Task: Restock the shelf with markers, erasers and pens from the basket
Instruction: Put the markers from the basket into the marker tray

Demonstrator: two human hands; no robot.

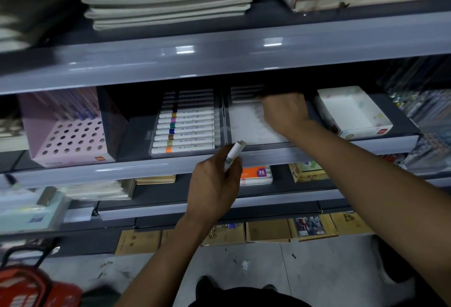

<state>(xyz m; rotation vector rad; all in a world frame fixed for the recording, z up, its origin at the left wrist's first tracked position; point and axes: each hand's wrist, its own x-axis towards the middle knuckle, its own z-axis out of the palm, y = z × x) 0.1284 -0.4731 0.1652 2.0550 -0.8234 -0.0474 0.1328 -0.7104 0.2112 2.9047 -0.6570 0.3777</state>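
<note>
Our left hand [214, 182] grips one white marker [233, 154] while our right hand [284, 111], fingers curled, seats another in the half-filled marker tray [253, 128].

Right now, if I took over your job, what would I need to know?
Left hand: holds one white marker, tip up, in front of the shelf edge.
Right hand: reaching into the right half of the clear marker case, fingers at the markers at the back; whether it grips one is hidden.
Done: the case's left half is full of markers with coloured bands; the right half has a few at the back.
Left: most of the right half is bare, so put the held marker there. The red basket sits on the floor at lower left; its contents are too blurred to tell.
</note>
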